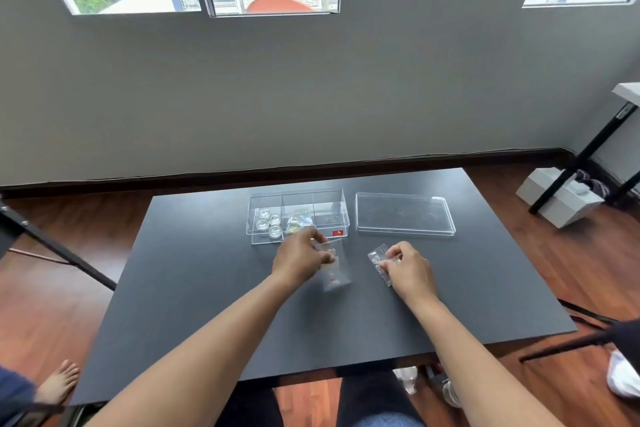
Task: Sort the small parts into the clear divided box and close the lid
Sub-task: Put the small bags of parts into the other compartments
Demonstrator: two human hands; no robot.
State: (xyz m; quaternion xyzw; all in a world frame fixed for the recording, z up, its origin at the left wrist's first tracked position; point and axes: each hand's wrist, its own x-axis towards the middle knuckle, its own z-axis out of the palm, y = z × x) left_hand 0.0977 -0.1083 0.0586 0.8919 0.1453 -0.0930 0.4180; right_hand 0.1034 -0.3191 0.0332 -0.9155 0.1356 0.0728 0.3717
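Obs.: clear divided box (298, 215) sits open on the dark worktop (194, 288), far side from the person, long axis left–right. Its lid (405, 213) lies flat just to the right of it, apart from it.

Contents: left compartment holds small round clear pots (269, 222); middle compartment holds a small packet with coloured bits (298, 221); right compartment looks empty, though glare makes this uncertain.

Left hand (300, 258) is pinched on the top of a small clear bag (334, 267), just in front of the box's near wall. The bag hangs or lies with its long axis toward the person; tiny parts show inside.

Right hand (408, 269) is closed on a second clear bag (380, 262), nearer the lid than the box.

Judgement: left hand is the nearer one to the box. The free right compartment lies forward and slightly right of its bag, so a short lift over the near wall should do.
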